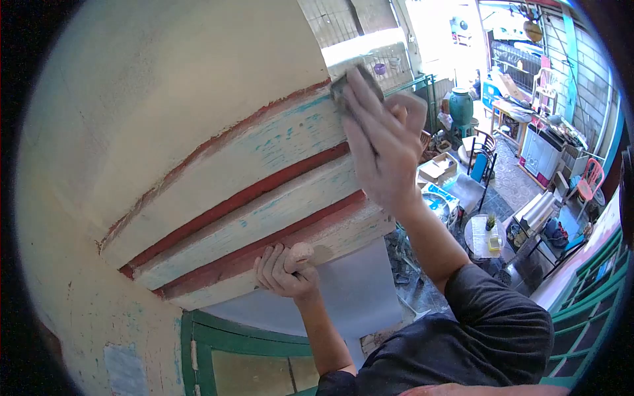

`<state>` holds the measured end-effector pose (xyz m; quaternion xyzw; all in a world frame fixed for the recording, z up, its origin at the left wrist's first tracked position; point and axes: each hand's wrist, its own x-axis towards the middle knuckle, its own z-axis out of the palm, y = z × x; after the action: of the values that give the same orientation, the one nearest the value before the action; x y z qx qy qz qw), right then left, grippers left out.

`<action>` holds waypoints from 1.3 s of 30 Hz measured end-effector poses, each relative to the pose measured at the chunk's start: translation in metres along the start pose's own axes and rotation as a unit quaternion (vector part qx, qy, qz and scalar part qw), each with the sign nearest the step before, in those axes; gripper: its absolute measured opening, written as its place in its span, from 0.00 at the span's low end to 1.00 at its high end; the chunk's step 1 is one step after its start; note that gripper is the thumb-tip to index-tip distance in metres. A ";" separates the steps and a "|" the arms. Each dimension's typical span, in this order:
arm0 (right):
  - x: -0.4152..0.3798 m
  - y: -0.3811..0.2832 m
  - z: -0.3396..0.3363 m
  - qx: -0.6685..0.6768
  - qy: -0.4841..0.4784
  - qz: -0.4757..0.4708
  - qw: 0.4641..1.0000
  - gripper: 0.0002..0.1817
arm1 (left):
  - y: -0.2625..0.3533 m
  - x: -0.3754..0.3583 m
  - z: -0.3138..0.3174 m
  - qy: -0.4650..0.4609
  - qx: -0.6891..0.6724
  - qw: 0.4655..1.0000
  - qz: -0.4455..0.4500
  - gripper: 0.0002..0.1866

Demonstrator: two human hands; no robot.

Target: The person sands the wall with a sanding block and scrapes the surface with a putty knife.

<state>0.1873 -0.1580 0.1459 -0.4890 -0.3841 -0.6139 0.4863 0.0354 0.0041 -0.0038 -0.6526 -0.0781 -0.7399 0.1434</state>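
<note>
Pale wood trim [264, 214] with red grooves and flecks of turquoise runs along the wall. My right hand [389, 145] is dusty and presses a dark, worn pad [356, 86] at the upper right end of the trim, fingers stretched along it. Lower down, my left hand [287, 272] rests on the trim's lower edge with its fingers curled. A pale pinkish round lump [300, 254] sits at its thumb and fingers. The palm side of the right hand is partly hidden.
Below left is a green door frame [224, 340]. Down on the right stand a round table [482, 234], chairs [588, 178], a washing machine [541, 155], boxes [437, 168] and a teal jar [460, 105]. Green window bars [591, 297] line the lower right.
</note>
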 end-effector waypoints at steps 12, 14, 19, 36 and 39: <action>0.006 0.003 -0.014 -0.029 0.002 0.026 0.999 0.14 | 0.002 0.000 -0.002 -0.020 0.011 1.000 -0.006 0.11; -0.013 -0.005 -0.009 -0.021 0.008 0.033 0.999 0.15 | 0.000 -0.003 -0.001 -0.018 0.014 1.000 -0.017 0.11; -0.002 -0.005 -0.011 -0.039 -0.040 -0.005 0.998 0.16 | 0.001 -0.001 0.002 -0.015 0.013 1.000 -0.022 0.11; 0.000 -0.002 -0.005 0.090 0.009 0.124 0.988 0.13 | 0.001 -0.001 0.003 0.001 0.006 1.000 -0.023 0.10; -0.033 -0.006 -0.020 0.076 -0.037 0.137 0.987 0.14 | 0.000 -0.007 0.005 -0.006 -0.019 0.999 -0.041 0.10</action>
<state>0.1786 -0.1679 0.1092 -0.5208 -0.3774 -0.4918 0.5869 0.0405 0.0059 -0.0097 -0.6556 -0.0921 -0.7428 0.1000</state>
